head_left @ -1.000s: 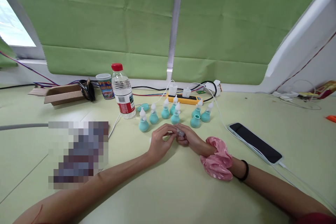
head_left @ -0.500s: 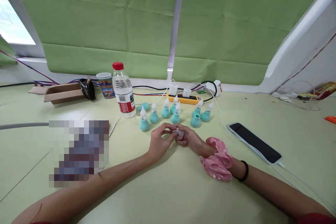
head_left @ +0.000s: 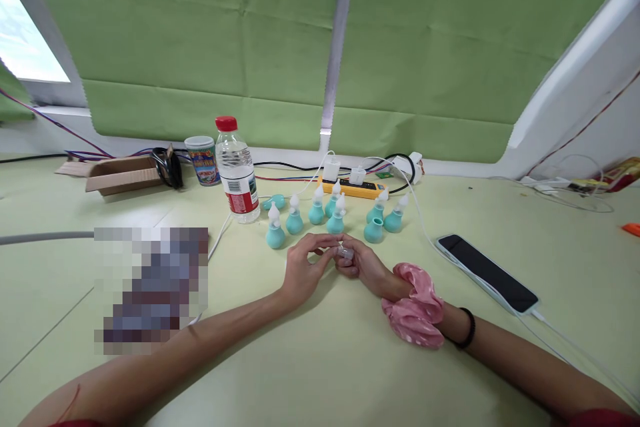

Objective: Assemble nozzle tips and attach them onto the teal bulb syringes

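Note:
Over the table (head_left: 320,360), my left hand (head_left: 306,272) meets my right hand (head_left: 369,268), fingertips to fingertips. Between them is a small clear plastic piece (head_left: 345,252), partly hidden by the fingers. My right hand's fingers curl around it, while the left thumb and fingers pinch its near end. Just beyond stand several teal squeeze bulbs, such as the leftmost bulb (head_left: 275,236), each with a clear neck and a whitish pointed tip. One upright teal bulb (head_left: 373,231) has an open mouth and no tip. Another teal bulb (head_left: 273,203) lies on its side.
A water bottle (head_left: 237,180) with a red cap stands left of the bulbs, beside a printed cup (head_left: 203,163) and a cardboard box (head_left: 123,177). Behind is a yellow power strip (head_left: 370,189) with chargers. A phone (head_left: 487,273) on a cable lies at right. A pixelated patch covers something at left.
Both hands stay in nearly the same place, still around the clear piece, which looks slightly turned. The whole view has shifted a little.

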Demonstrator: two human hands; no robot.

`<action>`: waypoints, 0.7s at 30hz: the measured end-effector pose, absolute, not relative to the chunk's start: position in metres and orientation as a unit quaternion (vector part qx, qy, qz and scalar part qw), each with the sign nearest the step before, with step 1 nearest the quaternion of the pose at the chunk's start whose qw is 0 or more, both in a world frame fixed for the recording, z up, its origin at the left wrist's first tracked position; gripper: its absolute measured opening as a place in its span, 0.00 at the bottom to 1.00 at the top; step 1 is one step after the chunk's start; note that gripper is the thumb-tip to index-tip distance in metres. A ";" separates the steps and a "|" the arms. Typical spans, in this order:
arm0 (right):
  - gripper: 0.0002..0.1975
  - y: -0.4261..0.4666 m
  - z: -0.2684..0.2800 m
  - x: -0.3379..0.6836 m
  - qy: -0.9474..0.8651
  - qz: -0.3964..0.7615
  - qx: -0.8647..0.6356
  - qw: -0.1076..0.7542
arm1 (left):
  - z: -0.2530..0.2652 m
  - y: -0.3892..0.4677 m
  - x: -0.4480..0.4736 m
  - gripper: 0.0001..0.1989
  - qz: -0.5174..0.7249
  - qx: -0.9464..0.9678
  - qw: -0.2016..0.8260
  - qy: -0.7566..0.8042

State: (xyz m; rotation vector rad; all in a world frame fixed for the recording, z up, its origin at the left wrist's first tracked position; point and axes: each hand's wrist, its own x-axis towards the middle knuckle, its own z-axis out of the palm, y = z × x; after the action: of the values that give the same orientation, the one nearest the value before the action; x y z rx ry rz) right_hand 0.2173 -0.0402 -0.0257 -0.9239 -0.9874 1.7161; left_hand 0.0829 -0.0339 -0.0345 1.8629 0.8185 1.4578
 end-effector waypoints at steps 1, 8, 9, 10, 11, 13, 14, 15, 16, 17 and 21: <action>0.07 -0.040 -0.025 0.217 -0.401 0.697 -0.377 0.459 | -0.035 -0.034 0.083 0.07 0.550 0.711 0.310 0.311; 0.06 -0.041 -0.024 0.217 -0.408 0.702 -0.375 0.447 | -0.034 -0.031 0.082 0.04 0.549 0.720 0.273 0.324; 0.05 -0.041 -0.024 0.217 -0.408 0.703 -0.375 0.445 | -0.034 -0.030 0.082 0.04 0.546 0.724 0.274 0.322; 0.05 -0.041 -0.024 0.217 -0.408 0.704 -0.374 0.444 | -0.034 -0.030 0.082 0.04 0.542 0.728 0.275 0.319; 0.05 -0.041 -0.024 0.217 -0.407 0.706 -0.374 0.443 | -0.034 -0.030 0.082 0.04 0.538 0.732 0.275 0.316; 0.06 -0.041 -0.025 0.217 -0.402 0.708 -0.374 0.444 | -0.034 -0.030 0.083 0.05 0.533 0.739 0.270 0.313; 0.07 -0.041 -0.025 0.217 -0.399 0.709 -0.374 0.446 | -0.034 -0.030 0.083 0.05 0.531 0.741 0.266 0.313; 0.07 -0.041 -0.025 0.217 -0.395 0.709 -0.375 0.448 | -0.033 -0.030 0.083 0.05 0.529 0.744 0.263 0.313; 0.08 -0.041 -0.025 0.217 -0.391 0.709 -0.376 0.451 | -0.033 -0.030 0.083 0.05 0.527 0.745 0.263 0.312; 0.09 -0.041 -0.025 0.218 -0.388 0.709 -0.377 0.452 | -0.032 -0.031 0.083 0.05 0.526 0.747 0.264 0.311; 0.09 -0.040 -0.025 0.218 -0.382 0.708 -0.384 0.453 | -0.032 -0.031 0.083 0.04 0.520 0.748 0.275 0.309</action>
State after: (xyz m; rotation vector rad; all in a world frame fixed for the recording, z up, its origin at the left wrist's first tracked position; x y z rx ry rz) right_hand 0.2180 -0.0405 -0.0251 -0.9472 -0.9428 1.7495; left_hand 0.0830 -0.0307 -0.0316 2.0095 0.8316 1.3968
